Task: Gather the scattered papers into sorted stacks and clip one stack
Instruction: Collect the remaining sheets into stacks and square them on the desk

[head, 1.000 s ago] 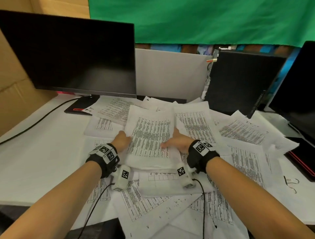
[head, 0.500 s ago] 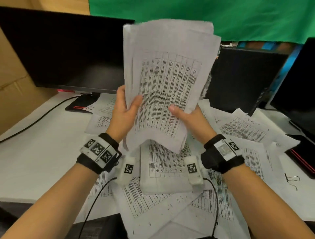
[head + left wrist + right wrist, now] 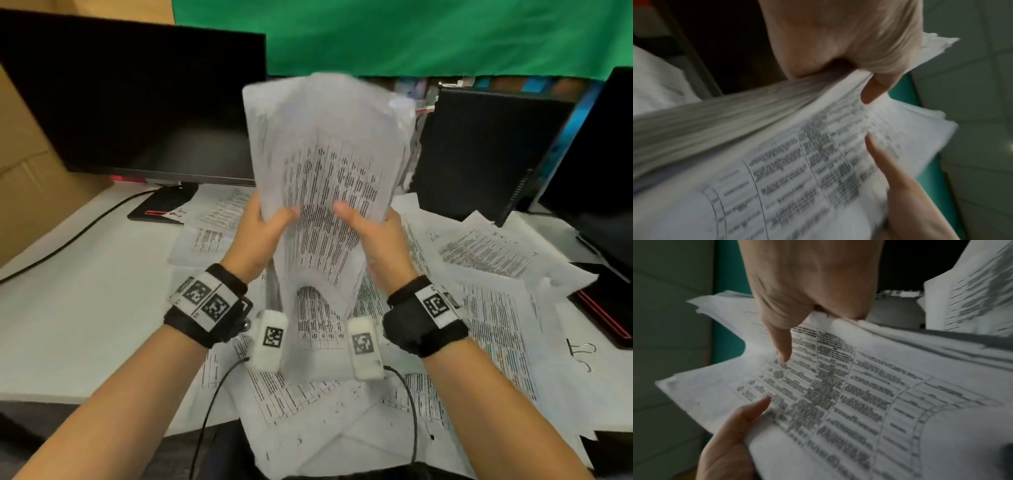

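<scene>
A thick stack of printed papers (image 3: 329, 164) stands upright over the desk, blurred, its lower edge bowed just above the sheets below. My left hand (image 3: 265, 224) grips its left edge, thumb on the front page. My right hand (image 3: 371, 228) grips the right edge the same way. The left wrist view shows the left hand (image 3: 855, 48) pinching the stack (image 3: 797, 170). The right wrist view shows the right hand (image 3: 807, 288) pinching the stack (image 3: 859, 394). More printed sheets (image 3: 486, 253) lie scattered over the white desk (image 3: 85, 308). Binder clips (image 3: 582, 353) lie at the right.
A black monitor (image 3: 137, 102) stands at the back left, its base (image 3: 161, 209) and cable (image 3: 68, 240) on the desk. A black computer case (image 3: 479, 154) and a second monitor (image 3: 603, 164) stand at the right. Sheets overhang the front edge (image 3: 342, 445).
Both hands have lifted the stack off the desk and stood it upright. Since half a second ago it has come down a little and its lower edge bows.
</scene>
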Available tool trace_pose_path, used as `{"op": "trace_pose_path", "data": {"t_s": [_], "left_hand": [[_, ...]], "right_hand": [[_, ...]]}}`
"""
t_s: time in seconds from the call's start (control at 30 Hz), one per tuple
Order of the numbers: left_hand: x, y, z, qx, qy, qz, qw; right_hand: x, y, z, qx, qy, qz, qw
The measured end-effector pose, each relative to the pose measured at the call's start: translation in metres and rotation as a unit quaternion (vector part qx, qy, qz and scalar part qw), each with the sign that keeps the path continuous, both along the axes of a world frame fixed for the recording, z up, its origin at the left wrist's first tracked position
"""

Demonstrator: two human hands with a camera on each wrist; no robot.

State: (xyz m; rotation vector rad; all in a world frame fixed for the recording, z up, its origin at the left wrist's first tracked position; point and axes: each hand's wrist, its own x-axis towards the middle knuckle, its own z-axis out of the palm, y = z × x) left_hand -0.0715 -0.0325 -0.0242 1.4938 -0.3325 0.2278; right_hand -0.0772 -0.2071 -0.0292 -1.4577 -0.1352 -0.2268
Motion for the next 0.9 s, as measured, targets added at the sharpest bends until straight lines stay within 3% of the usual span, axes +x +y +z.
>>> {"op": "trace_pose_path", "data": {"t_s": [0.1,0.17,0.27,0.33,0.5,0.6,0.77,0.9], "left_hand": [[0.007,0.024,-0.027,0.054,0.154,-0.051,0.985],[0.008,0.034,-0.042,0.09,0.194,-0.036,0.976],[0.011,0.036,-0.049,0.086,0.164,0.044,0.982],[0.015,0.039,-0.055,0.075,0.189,0.068,0.977],[0.019,0.046,-0.097,0.111,0.341,0.092,0.929],[0.02,0.048,-0.114,0.093,0.379,0.12,0.913],[0.021,0.047,-0.118,0.088,0.374,0.13,0.914],[0.021,0.046,-0.118,0.138,0.375,0.14,0.906]], "right_hand": [[-0.004,-0.011,-0.03,-0.101,0.127,0.019,0.987],[-0.008,-0.016,-0.043,-0.127,0.186,0.029,0.974],[-0.005,-0.015,-0.048,-0.147,0.146,0.008,0.978],[0.007,-0.017,-0.054,-0.175,0.117,-0.018,0.977],[0.027,-0.032,-0.079,-0.347,0.158,-0.053,0.923],[0.024,-0.035,-0.088,-0.4,0.169,-0.049,0.9],[0.024,-0.033,-0.08,-0.421,0.127,-0.087,0.894],[0.024,-0.034,-0.075,-0.42,0.113,-0.074,0.897]]}}
